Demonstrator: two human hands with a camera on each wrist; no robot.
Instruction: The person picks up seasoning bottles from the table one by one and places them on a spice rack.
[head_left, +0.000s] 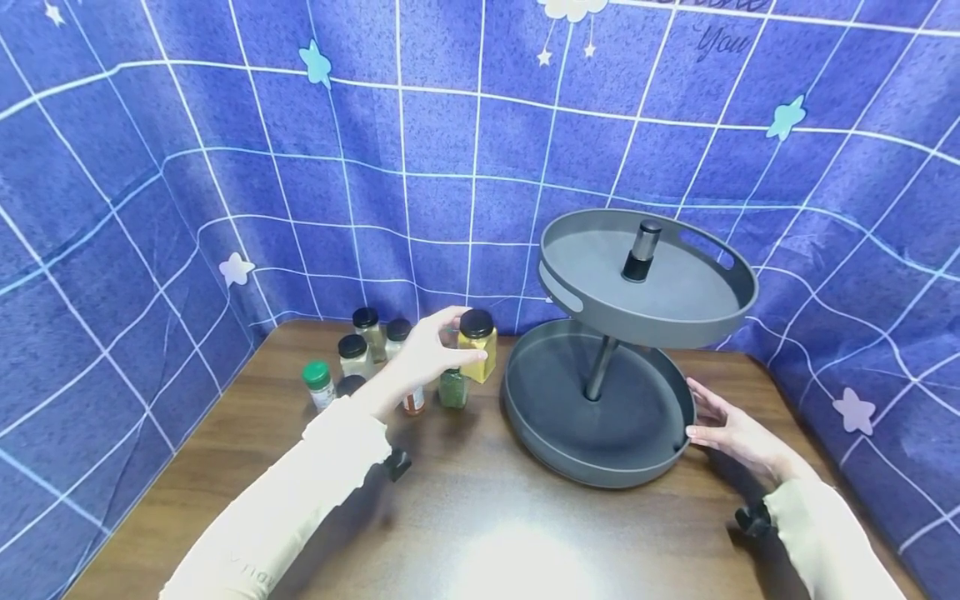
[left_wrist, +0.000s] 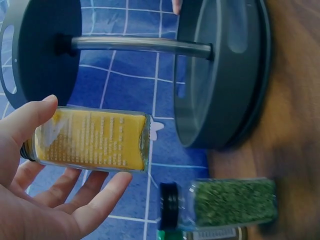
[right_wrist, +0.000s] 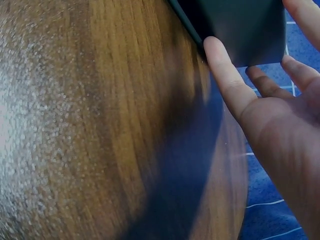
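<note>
Where the wood-grained table point(head_left: 450, 487) meets the back of the space, a blue cloth point(head_left: 438, 200) rises behind it and wraps round both sides, crossed by wavy white lines and printed with pale stars point(head_left: 785, 117) and a cloud point(head_left: 573, 8). Brown and streaked, the tabletop carries a bright patch of glare near its front edge.

Left of centre stand several small jars, among them a green-capped jar point(head_left: 318, 383) with a white label and a jar of green flakes point(head_left: 453, 389).

Just above and beside these, clear of the table and left of the two-tier stand point(head_left: 630, 327), is the jar of yellow powder point(head_left: 481, 343), grasped between the thumb and fingers of the left hand point(head_left: 429, 352). It is clear glass with flat sides, a black lid and rows of small pale print; the powder fills most of it.

The stand is dark grey, its round trays joined by a metallic post, the upper one with slots in its wall. The right hand point(head_left: 738, 435) touches the lower tray's wall with extended fingers, not clenched.
</note>
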